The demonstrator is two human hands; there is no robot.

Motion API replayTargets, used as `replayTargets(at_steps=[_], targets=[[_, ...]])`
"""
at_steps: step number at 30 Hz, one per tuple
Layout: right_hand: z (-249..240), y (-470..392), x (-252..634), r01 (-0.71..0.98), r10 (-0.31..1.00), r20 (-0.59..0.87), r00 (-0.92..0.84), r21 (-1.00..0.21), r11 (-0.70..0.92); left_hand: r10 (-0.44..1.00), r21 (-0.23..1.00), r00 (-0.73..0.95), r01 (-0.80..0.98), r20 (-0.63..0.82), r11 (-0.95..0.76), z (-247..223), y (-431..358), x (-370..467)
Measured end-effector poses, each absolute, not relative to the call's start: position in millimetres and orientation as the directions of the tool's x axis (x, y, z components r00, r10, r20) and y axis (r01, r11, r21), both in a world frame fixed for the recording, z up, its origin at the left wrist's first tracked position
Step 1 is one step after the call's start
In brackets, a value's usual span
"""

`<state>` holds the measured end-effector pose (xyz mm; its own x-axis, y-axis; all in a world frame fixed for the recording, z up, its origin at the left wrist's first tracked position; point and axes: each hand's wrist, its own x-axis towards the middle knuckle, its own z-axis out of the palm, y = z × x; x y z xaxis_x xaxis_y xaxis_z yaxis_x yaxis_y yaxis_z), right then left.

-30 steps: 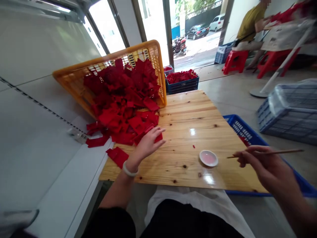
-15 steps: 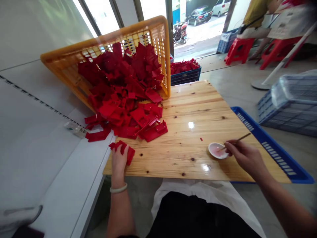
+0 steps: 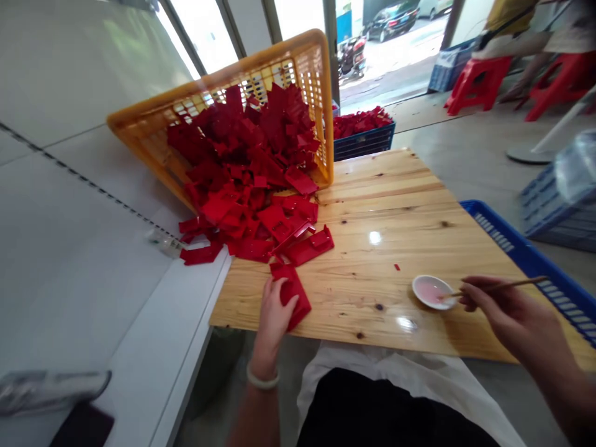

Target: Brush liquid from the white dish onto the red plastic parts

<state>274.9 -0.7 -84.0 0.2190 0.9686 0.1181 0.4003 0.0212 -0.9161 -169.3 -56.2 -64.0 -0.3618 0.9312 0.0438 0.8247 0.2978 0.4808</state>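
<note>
The left hand (image 3: 272, 310) is closing its thumb and fingers around the left side of a flat red piece (image 3: 297, 297), which is sitting near the front edge of the wooden table (image 3: 405, 205); whether the piece is lying flat or being slightly raised, I cannot tell; a pale bangle (image 3: 263, 377) is circling that wrist; the right hand (image 3: 516, 316) is pinching a thin stick (image 3: 505, 285) between thumb and fingers, its tip pointing left over the rim of a small white dish (image 3: 433, 307), where pink liquid (image 3: 427, 291) is showing; whether the tip is touching the liquid, I cannot tell; a tiny red chip (image 3: 397, 267) is lying on the table just beyond the dish; beyond the left hand, a tilted yellow crate (image 3: 329, 112) is opening toward the table, and a heap of red pieces (image 3: 242, 192) is filling much of it and spreading onto the tabletop; a blue basket (image 3: 497, 233) is standing along the table's right side; at upper right, a partly visible person is sitting on a red stool (image 3: 479, 81).
</note>
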Motion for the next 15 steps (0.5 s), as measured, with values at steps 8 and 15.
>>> replayTargets(at_steps=[8,15], targets=[[-78.6,-10.1,275.5,0.366,0.962,0.112,0.251,-0.931,0.012,0.915,0.863,-0.392,0.424,-0.099,0.275,-63.6,-35.4,-121.1],[-82.1,-10.0,277.5,0.413,0.948,0.224,0.227,-0.903,0.115,0.915,0.961,-0.304,0.001,-0.264,0.277,-69.9,-16.8,-112.4]])
